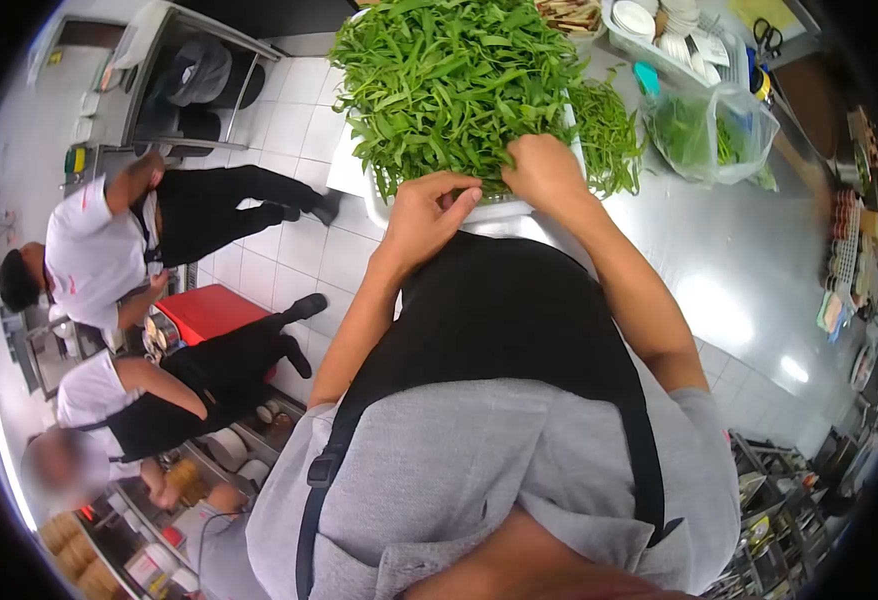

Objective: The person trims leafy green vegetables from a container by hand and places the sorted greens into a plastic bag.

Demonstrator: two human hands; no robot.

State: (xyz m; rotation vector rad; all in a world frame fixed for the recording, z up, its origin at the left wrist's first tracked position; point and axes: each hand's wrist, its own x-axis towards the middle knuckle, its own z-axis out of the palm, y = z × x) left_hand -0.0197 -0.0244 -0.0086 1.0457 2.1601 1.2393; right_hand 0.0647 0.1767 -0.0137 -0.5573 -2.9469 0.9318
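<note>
A large heap of leafy greens, with long narrow leaves like water spinach, fills a white basket in front of me. At the heap's near edge, my left hand has its fingers bent, thumb and fingertips drawn together at the leaves. Close beside it on the right, my right hand is closed, its fingertips down among the greens at the basket's near rim. Whatever each hand pinches is mostly hidden by leaves and fingers. Loose green stems lie along the basket's right side.
A clear plastic bag of greens lies on the steel counter to the right. Beyond it are a tray of white items and black scissors. Two people in black aprons stand at left, near a red box.
</note>
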